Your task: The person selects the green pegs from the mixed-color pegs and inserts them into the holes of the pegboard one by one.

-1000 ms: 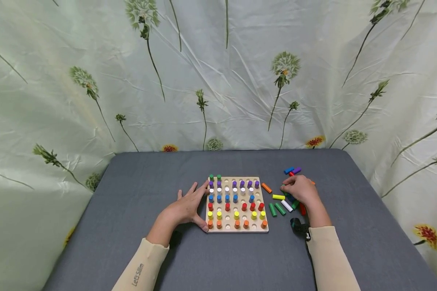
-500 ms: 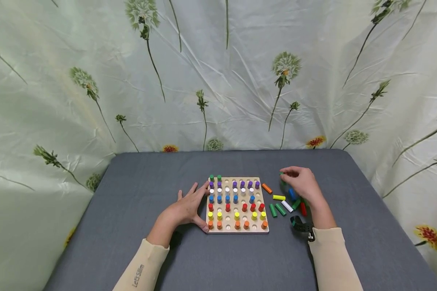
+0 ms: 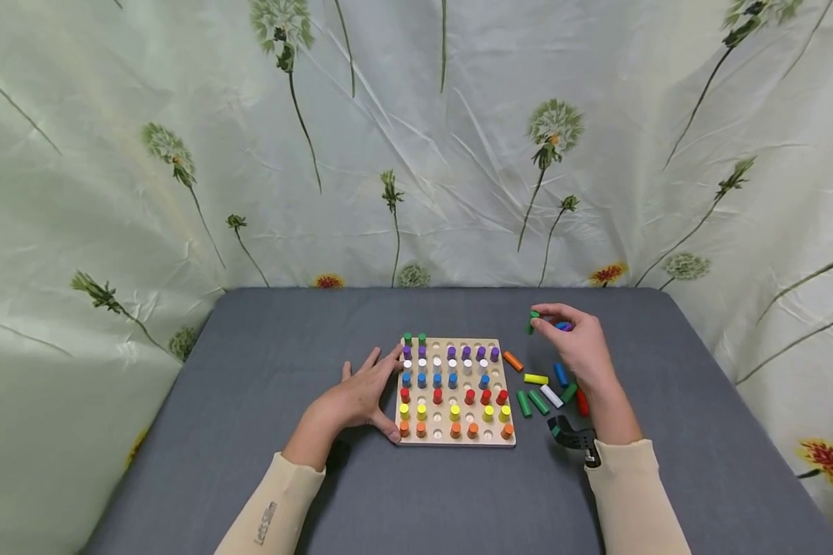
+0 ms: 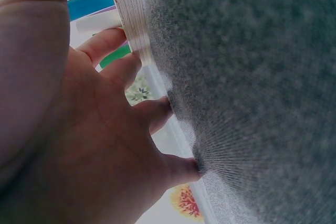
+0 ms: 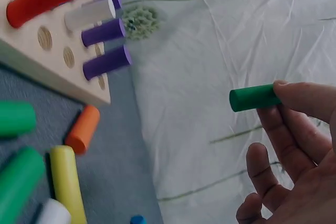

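Observation:
A square wooden pegboard (image 3: 458,445) stands on the table, with coloured pegs upright in rows. Spread along its left edge is my left hand (image 3: 361,397), thumb at the near corner and forefinger near the far one; in the left wrist view the straight fingers (image 4: 152,114) touch the board's side and the tabletop. My right hand (image 3: 579,347) is raised beyond the loose pegs and pinches a green peg (image 5: 254,98) between thumb and fingers. Two green pegs (image 3: 414,339) stand in the board's far row, at its left end.
Right of the board lie several loose pegs, among them an orange peg (image 3: 513,361), a yellow peg (image 3: 536,379), a white peg (image 3: 551,396), a blue peg (image 3: 561,375) and a red peg (image 3: 582,402). A floral cloth (image 3: 416,154) hangs behind the grey table (image 3: 305,324).
My right hand has lifted a green peg from the pile and moved it up and away, slightly left; the peg now tilts nearly upright. The left hand stays at the board.

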Demonstrator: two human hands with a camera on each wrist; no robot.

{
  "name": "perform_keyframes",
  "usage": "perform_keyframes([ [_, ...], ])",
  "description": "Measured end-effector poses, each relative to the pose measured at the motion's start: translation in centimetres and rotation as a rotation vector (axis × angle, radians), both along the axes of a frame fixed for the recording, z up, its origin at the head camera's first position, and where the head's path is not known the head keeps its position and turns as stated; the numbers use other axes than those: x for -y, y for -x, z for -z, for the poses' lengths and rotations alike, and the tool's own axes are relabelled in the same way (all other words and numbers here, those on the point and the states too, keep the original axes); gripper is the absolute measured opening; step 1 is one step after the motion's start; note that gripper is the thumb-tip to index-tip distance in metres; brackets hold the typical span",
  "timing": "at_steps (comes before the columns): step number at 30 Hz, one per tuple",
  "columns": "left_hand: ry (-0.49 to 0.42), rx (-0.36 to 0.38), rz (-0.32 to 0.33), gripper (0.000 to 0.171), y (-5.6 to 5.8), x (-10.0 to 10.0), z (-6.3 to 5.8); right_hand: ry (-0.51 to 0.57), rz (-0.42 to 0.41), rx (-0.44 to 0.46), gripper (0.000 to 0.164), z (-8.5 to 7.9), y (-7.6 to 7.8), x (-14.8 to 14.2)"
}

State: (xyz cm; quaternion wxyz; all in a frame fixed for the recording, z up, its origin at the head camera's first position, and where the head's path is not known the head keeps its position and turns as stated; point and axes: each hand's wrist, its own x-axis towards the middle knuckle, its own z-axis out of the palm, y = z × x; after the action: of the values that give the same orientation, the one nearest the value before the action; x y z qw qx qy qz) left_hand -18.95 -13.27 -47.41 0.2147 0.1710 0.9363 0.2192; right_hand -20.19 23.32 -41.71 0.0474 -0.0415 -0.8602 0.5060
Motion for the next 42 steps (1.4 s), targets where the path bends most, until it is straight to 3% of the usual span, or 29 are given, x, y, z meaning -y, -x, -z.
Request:
perform_keyframes([
  [3,-0.002,-0.006,0.004,0.146,0.0,0.0,-0.1,0.047,-0.031,-0.003,0.041,0.2,0.2,0.5],
  [8,-0.008,0.012,0.004,0.151,0.0,0.1,-0.1,0.087,-0.102,-0.009,0.04,0.5,0.7,1.7],
  [16,-0.006,0.009,0.002,0.153,0.0,0.1,-0.1,0.124,-0.188,0.003,0.035,0.2,2.8,4.7],
  [26,0.0,0.002,0.011,0.139,0.0,0.0,-0.1,0.074,-0.268,0.027,0.03,1.0,4.6,8.0],
  [42,0.005,0.015,0.003,0.138,0.1,0.0,0.0,-0.022,-0.365,0.07,0.024,2.3,5.2,11.2],
])
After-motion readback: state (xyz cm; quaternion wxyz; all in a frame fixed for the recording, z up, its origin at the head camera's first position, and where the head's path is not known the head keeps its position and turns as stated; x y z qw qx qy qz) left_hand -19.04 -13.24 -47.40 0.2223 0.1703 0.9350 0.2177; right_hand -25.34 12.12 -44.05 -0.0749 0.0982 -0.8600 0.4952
